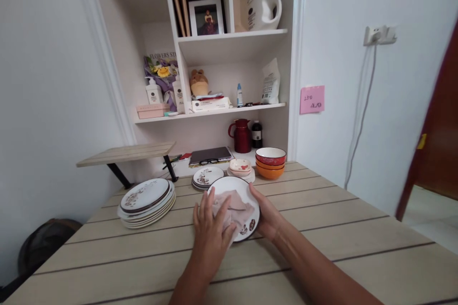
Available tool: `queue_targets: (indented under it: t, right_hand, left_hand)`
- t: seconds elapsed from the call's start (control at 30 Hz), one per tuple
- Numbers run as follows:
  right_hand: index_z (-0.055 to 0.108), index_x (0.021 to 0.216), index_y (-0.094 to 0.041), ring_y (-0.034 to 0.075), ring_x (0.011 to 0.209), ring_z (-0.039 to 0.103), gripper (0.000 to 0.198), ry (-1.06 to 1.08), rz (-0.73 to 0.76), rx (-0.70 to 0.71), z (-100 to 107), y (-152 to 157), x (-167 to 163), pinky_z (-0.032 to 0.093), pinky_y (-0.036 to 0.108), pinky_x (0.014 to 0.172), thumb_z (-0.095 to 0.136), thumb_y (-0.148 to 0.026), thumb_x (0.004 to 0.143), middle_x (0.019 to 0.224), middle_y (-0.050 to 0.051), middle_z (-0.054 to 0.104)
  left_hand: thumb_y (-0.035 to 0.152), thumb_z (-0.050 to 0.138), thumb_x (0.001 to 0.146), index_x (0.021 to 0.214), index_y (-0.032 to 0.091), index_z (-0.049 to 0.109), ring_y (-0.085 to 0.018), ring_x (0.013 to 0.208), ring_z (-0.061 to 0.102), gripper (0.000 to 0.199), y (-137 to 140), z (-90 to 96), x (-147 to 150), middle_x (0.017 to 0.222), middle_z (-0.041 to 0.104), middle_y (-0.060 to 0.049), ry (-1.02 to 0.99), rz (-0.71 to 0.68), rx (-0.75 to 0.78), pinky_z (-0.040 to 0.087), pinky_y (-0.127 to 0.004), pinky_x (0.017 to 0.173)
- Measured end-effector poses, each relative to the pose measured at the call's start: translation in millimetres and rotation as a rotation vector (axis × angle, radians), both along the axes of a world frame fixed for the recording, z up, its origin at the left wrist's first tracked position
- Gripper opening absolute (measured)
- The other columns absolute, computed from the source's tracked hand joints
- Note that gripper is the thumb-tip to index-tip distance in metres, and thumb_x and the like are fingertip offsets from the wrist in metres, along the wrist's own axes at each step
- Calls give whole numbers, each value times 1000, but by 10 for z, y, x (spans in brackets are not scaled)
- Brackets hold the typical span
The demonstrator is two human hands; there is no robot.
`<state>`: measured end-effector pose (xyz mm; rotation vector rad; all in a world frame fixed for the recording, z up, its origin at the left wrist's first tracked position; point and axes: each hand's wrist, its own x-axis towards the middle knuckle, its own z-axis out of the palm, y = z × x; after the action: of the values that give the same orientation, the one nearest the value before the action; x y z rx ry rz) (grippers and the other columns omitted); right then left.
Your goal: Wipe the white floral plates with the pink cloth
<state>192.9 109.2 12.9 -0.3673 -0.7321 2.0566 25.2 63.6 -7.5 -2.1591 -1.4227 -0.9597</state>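
My right hand (266, 212) grips the right rim of a white plate (246, 193) with a dark edge and brown leaf-like print, holding it tilted up over the table. A pale pink cloth (238, 209) lies bunched on the plate's face. Over the cloth's left part, my left hand (213, 224) presses it to the plate, fingers extended and thumb toward the plate's lower edge. Part of the cloth is hidden under those fingers. Just behind the held plate are a short stack of small patterned plates (208, 176) and some small dishes (239, 167).
A taller stack of plates (146, 205) stands on the left of the slatted wooden table (339, 228). Stacked red and orange bowls (270, 164) sit at the back right. Behind are a red jug (242, 136), a dark laptop (211, 155) and a small raised wooden shelf (127, 152).
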Motion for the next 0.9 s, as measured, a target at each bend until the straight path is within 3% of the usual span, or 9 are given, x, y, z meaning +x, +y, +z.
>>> queue_targets:
  t: [0.07, 0.17, 0.23, 0.33, 0.5, 0.67, 0.9]
  right_hand:
    - [52, 129, -8, 26, 111, 61, 67, 5, -1, -7, 1, 6, 6, 36, 42, 105, 42, -59, 87, 118, 16, 66]
    - [50, 130, -8, 28, 110, 62, 68, -5, -62, -53, -22, 44, 40, 37, 44, 104, 43, -60, 86, 118, 16, 66]
    - [50, 131, -10, 28, 108, 62, 67, -8, -126, -85, -42, 78, 75, 38, 45, 102, 43, -59, 86, 119, 16, 66]
    - [51, 131, -12, 29, 108, 62, 66, 3, -171, -86, -61, 111, 107, 40, 46, 101, 46, -59, 85, 121, 14, 65]
    - [54, 127, -14, 27, 103, 65, 62, -62, -212, -110, -54, 59, 14, 43, 43, 98, 53, -57, 82, 116, 12, 68]
    - [58, 123, -15, 27, 98, 66, 67, -211, -181, -141, -35, -71, -141, 44, 43, 94, 54, -64, 78, 110, 12, 71]
    - [61, 120, -15, 29, 100, 64, 74, -392, -116, -118, -47, -166, -211, 41, 44, 93, 46, -73, 76, 109, 14, 71]
  left_hand:
    - [31, 61, 83, 135, 29, 47, -34, 136, 29, 55, -18, 34, -4, 151, 27, -12, -16, 39, 77, 28, -58, 105]
    - [28, 61, 83, 117, 28, 63, -32, 126, 41, 34, -36, 63, 3, 140, 43, -12, -14, 84, 179, 37, -52, 100]
    - [20, 57, 85, 107, 27, 68, -29, 116, 49, 25, -28, 49, 11, 129, 52, -12, 2, 83, 184, 43, -47, 93]
    - [9, 53, 83, 108, 27, 68, -27, 110, 54, 34, 24, -13, 4, 122, 56, -12, -1, 76, 136, 49, -44, 87]
    - [1, 40, 83, 114, 25, 66, -27, 125, 45, 46, 141, -137, -39, 136, 47, -12, -177, 69, 61, 45, -46, 98]
    - [27, 37, 93, 124, 17, 59, -29, 138, 28, 39, 179, -240, -19, 149, 32, -15, -367, 70, -52, 33, -50, 109]
    - [36, 41, 92, 140, 15, 39, -31, 143, 14, 52, 184, -286, -36, 153, 24, -17, -176, 53, -52, 28, -57, 109]
